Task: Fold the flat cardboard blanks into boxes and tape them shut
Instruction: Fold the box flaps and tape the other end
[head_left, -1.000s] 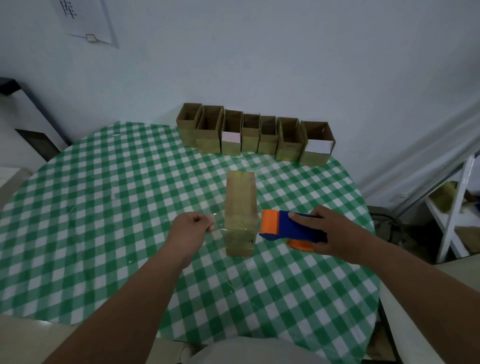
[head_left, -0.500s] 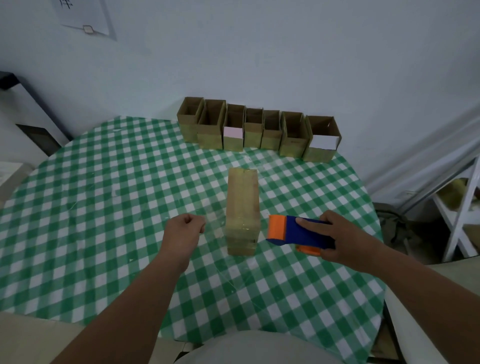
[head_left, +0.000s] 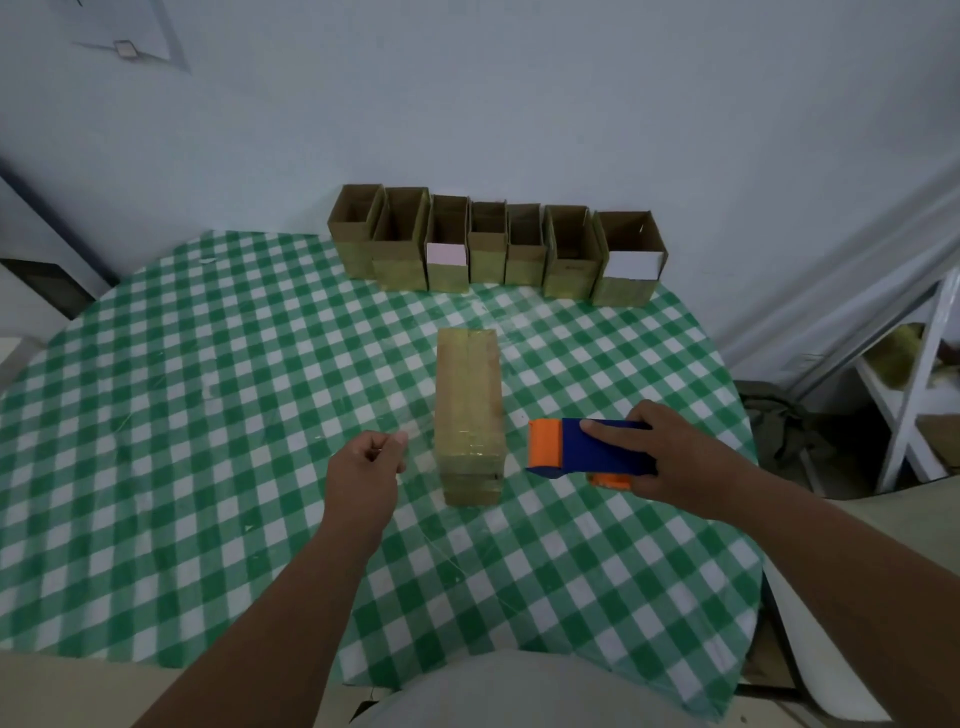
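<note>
Stretching clear tape across the box (head_left: 470, 415), left hand (head_left: 363, 473) pinching the tape end, right hand (head_left: 657, 457) gripping the dispenser (head_left: 582, 449); box is lying lengthwise between them.

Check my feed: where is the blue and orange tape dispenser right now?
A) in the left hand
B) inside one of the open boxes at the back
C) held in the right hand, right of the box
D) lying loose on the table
C: the right hand wraps the tape dispenser just right of the closed box.
</note>
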